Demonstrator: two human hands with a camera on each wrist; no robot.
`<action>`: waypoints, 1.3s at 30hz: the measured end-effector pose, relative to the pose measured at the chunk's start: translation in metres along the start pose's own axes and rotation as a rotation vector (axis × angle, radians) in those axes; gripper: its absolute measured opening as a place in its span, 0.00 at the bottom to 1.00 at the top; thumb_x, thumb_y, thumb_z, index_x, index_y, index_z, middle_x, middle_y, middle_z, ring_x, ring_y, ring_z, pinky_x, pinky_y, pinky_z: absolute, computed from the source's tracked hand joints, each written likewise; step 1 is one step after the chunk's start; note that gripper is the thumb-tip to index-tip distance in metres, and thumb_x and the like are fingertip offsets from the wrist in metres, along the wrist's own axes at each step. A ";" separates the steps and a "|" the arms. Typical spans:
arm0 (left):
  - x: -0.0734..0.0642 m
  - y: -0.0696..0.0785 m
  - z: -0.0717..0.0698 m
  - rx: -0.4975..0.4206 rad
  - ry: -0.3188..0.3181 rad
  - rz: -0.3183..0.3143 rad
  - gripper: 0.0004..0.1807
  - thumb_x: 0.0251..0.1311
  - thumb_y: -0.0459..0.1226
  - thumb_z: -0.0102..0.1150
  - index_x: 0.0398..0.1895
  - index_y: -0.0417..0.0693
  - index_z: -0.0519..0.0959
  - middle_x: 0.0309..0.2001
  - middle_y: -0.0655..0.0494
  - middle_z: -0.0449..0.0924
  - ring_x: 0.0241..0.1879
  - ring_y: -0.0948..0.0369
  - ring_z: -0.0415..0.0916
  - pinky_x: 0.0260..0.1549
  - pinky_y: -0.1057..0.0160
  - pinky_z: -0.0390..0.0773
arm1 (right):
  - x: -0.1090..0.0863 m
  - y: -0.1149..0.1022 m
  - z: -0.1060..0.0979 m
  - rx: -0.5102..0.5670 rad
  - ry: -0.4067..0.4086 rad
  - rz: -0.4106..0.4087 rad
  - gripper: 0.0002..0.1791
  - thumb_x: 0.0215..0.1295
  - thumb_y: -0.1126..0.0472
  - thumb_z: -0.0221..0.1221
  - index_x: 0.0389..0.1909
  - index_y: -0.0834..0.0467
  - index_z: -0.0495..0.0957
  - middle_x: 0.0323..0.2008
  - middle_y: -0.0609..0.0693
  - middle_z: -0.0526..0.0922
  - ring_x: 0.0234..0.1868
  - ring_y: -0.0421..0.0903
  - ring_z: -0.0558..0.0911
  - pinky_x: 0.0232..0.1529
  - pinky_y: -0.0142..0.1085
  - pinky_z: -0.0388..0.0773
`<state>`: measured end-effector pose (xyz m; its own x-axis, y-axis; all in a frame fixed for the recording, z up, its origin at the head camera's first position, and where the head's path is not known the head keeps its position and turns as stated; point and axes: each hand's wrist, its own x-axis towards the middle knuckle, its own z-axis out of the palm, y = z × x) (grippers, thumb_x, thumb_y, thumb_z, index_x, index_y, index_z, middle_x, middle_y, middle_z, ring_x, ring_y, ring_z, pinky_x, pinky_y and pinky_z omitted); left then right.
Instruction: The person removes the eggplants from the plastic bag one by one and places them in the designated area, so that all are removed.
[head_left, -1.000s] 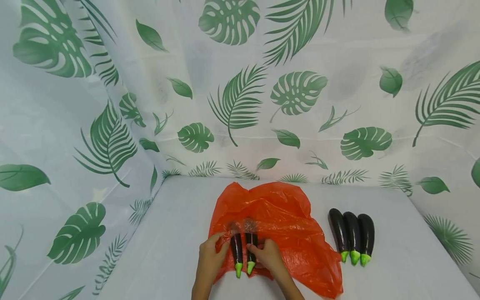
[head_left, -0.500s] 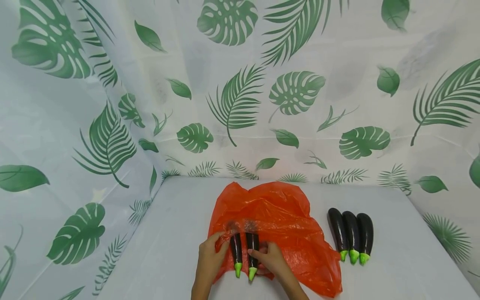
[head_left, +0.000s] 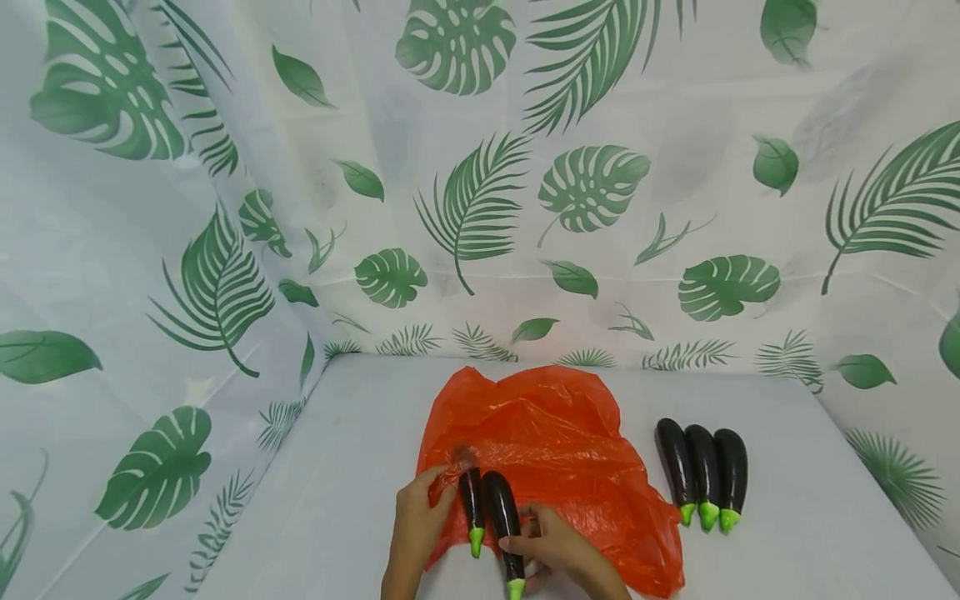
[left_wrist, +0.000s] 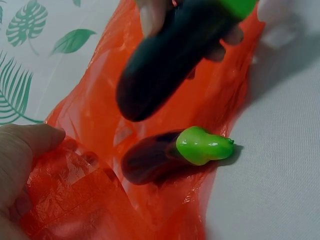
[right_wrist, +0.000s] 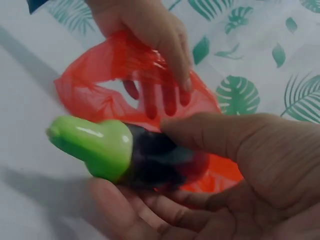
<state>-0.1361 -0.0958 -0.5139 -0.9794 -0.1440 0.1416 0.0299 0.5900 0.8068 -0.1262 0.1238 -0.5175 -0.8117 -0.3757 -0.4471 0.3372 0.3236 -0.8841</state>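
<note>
Head view: a thin, crinkled, translucent red plastic bag (head_left: 547, 417) lies spread on a white table (head_left: 330, 483), reaching close to the table's far edge and well apart from its left edge. The left hand (head_left: 420, 517) pinches the film near the bag's mouth, on the side towards the table's left edge. The right hand (head_left: 551, 542) grasps a glossy, dark purple, elongated eggplant with a bright green cap (head_left: 501, 504), its body uncovered by film and its cap pointing away from the far edge. Just beside it lies a second purple eggplant (head_left: 472, 504), its rounded end under the film and its cap outside. Three matching dark eggplants (head_left: 703, 467) lie side by side, touching, between the bag and the table's right edge. Left wrist view: the grasped eggplant, slightly blurred, is raised over the bag; the second rests on the lower film, its cap projecting past the bag's rim. Right wrist view: the right thumb bears on the grasped eggplant from above, fingers beneath; beyond, the left hand's fingers show through the red film.
</note>
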 end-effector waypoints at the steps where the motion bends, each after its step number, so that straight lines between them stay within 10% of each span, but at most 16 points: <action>1: 0.000 0.000 0.000 0.001 -0.002 -0.005 0.11 0.61 0.36 0.63 0.47 0.49 0.83 0.43 0.56 0.85 0.43 0.60 0.79 0.51 0.50 0.80 | -0.003 0.000 -0.001 0.007 -0.021 0.007 0.41 0.58 0.52 0.68 0.64 0.68 0.62 0.33 0.55 0.77 0.25 0.45 0.79 0.25 0.35 0.82; 22: -0.003 0.001 0.000 0.009 0.028 0.014 0.11 0.58 0.34 0.64 0.44 0.45 0.84 0.42 0.52 0.86 0.45 0.54 0.82 0.51 0.47 0.79 | -0.039 0.003 -0.019 -0.001 -0.352 -0.100 0.23 0.61 0.61 0.64 0.57 0.56 0.74 0.39 0.52 0.78 0.42 0.50 0.76 0.44 0.40 0.78; 28: -0.002 0.000 0.000 0.014 0.007 -0.008 0.11 0.59 0.35 0.64 0.45 0.46 0.84 0.43 0.53 0.86 0.45 0.56 0.81 0.51 0.48 0.79 | -0.041 0.001 -0.029 0.127 -0.346 -0.079 0.29 0.65 0.57 0.61 0.65 0.56 0.66 0.57 0.55 0.76 0.52 0.51 0.75 0.54 0.49 0.80; 39: -0.003 -0.001 0.002 0.027 -0.002 0.002 0.11 0.60 0.35 0.63 0.45 0.46 0.83 0.44 0.53 0.86 0.47 0.56 0.82 0.50 0.50 0.80 | -0.056 -0.008 -0.059 0.322 -0.286 -0.166 0.32 0.71 0.60 0.55 0.70 0.66 0.56 0.59 0.60 0.77 0.52 0.52 0.81 0.51 0.45 0.82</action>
<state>-0.1336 -0.0940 -0.5167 -0.9798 -0.1410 0.1417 0.0263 0.6116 0.7907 -0.1119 0.1928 -0.4774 -0.7185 -0.6385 -0.2758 0.3815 -0.0302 -0.9239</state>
